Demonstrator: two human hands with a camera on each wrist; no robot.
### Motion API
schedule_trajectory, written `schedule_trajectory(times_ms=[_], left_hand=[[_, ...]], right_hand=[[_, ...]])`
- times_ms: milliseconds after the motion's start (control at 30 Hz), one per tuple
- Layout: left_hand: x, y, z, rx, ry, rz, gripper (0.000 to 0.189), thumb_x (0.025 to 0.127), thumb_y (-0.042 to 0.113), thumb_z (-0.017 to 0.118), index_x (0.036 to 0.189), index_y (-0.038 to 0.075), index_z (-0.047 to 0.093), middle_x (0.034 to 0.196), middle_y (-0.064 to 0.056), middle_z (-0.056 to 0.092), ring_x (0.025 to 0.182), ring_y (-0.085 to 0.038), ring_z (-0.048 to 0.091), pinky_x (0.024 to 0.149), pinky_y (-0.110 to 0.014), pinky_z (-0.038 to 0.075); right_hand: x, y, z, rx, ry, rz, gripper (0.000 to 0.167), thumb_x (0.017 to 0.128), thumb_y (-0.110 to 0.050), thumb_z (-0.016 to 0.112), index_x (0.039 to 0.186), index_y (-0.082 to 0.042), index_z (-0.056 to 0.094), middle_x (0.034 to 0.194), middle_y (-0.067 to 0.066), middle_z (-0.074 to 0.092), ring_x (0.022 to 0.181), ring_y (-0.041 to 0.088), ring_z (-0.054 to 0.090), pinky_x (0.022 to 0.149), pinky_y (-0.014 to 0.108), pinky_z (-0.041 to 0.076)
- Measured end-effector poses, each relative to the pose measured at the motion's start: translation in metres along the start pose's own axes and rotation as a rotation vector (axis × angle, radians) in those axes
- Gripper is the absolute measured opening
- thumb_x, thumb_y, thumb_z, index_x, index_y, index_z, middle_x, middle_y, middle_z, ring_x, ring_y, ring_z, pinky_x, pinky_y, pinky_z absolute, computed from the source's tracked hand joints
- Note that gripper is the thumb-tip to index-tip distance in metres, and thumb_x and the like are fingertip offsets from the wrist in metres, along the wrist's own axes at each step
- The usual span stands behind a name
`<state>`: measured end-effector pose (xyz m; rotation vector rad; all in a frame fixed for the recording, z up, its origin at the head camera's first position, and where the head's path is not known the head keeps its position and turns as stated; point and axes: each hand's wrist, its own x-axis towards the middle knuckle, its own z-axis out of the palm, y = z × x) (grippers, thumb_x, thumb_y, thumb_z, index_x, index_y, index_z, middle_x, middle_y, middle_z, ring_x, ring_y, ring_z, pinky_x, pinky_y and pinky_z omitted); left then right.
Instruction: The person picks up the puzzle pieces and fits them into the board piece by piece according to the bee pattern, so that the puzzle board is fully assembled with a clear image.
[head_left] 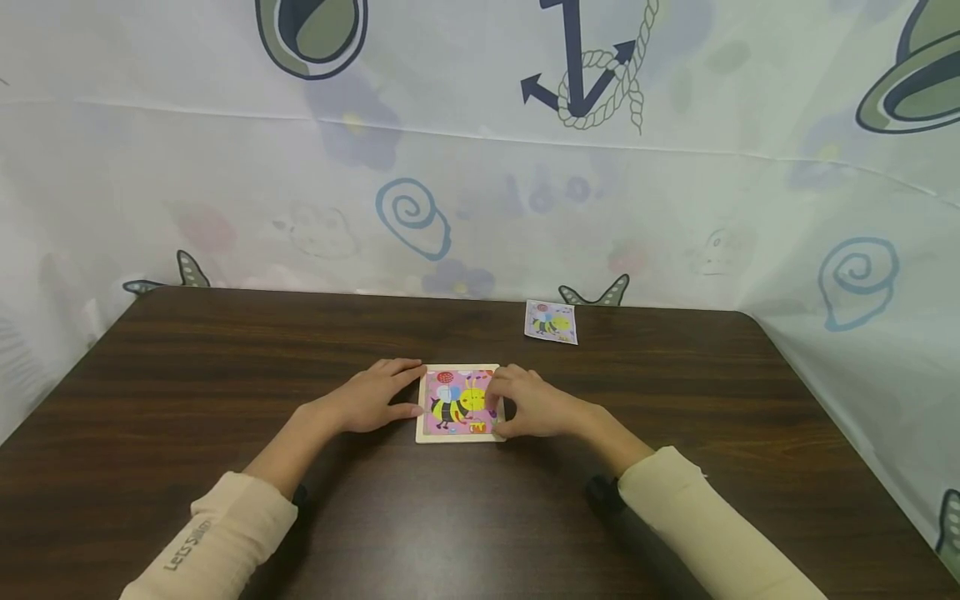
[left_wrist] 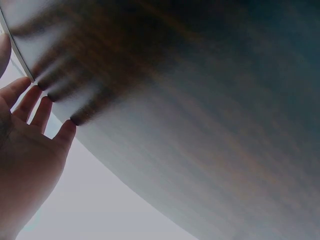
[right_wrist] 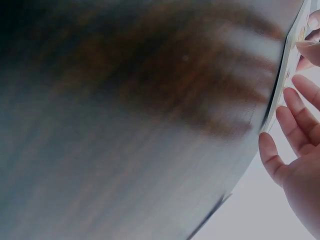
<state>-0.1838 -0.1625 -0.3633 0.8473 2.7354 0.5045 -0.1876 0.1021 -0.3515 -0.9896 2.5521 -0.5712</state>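
A square jigsaw puzzle [head_left: 457, 407] with a yellow and black bee on pink lies in a pale wooden frame [head_left: 450, 438] on the table. At its left edge is my left hand [head_left: 375, 397], its fingertips at the upper corner and its thumb lower down. My right hand [head_left: 536, 403] reaches over the right edge, fingers bent but loose, with fingertips on the picture and the thumb near the lower right corner. Part of the puzzle's right side is hidden under these fingers. The right wrist view shows the frame's edge [right_wrist: 285, 70] beside the spread fingers.
Behind the puzzle, near the table's far edge, lies a small picture card [head_left: 551, 322] with the same bee. The dark wooden table [head_left: 262, 350] meets a white patterned cloth [head_left: 480, 225] at the back and sides.
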Motion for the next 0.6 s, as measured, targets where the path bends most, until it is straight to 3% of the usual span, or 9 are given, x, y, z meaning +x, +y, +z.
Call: schedule_trajectory(times_ms=[367,600], left_hand=[[0.001,0.001,0.001,-0.013,-0.011,-0.005,0.064,0.088,0.033,0.060,0.139,0.002,0.036,0.141,-0.019,0.032,0.128,-0.037,0.028,0.100,-0.054,0.028],[-0.001,-0.001,0.002,0.004,-0.016,0.003,0.064,0.088,0.034,0.060,0.139,0.002,0.036,0.142,-0.019,0.032,0.129,-0.038,0.027,0.101,-0.054,0.026]], right_hand=[[-0.006,0.002,0.000,0.014,-0.003,-0.004,0.025,0.079,-0.021,0.070,0.103,-0.013,0.063,0.107,0.000,0.051,0.104,0.019,0.042,0.095,0.043,0.032],[-0.023,0.013,-0.004,-0.083,0.119,-0.024,0.029,0.083,-0.023,0.067,0.108,-0.008,0.063,0.105,0.003,0.055,0.101,0.020,0.047,0.087,0.042,0.036]])
